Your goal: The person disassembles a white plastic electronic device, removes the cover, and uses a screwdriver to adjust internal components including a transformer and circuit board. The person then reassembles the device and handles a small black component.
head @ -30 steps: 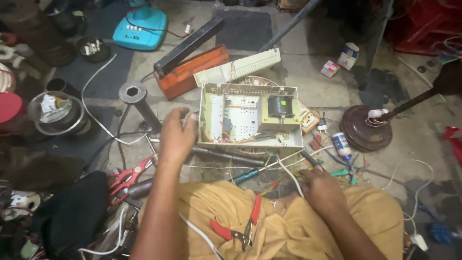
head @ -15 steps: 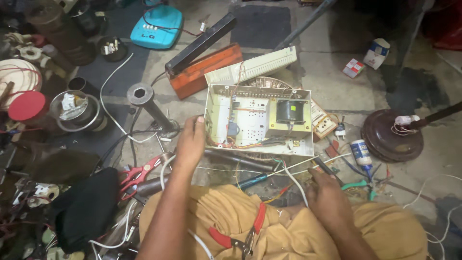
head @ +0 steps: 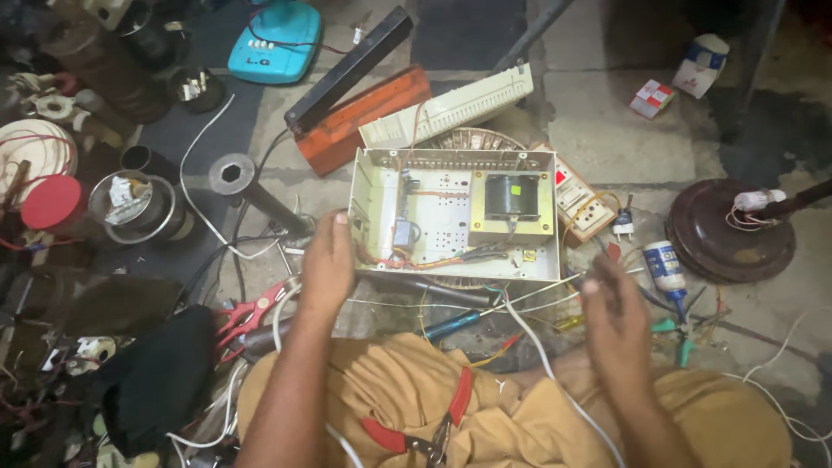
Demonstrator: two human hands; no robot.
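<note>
Person seated on a grey tiled floor, tan cloth over the lap.

Open white metal electrical enclosure lies flat on the floor just ahead of the knees, lid off. Inside: dark block-shaped transformer toward its right wall, orange and red wiring along its near wall.

Left hand rests against the enclosure's near-left corner, fingers together and laid on the left wall, thumb alongside; it pinches nothing that shows.

Right hand hovers off the enclosure's near-right corner, apart from it, fingers loosely spread, blurred; cannot tell whether anything small sits in it.

Red-handled pliers lie on the lap cloth. Second red-handled cutters on the floor just left of the left forearm. Blue-handled screwdriver lies between the enclosure and the knees. Orange rectangular battery case sits beyond the enclosure's far-left corner. Round brown fan base well to the right.
</note>
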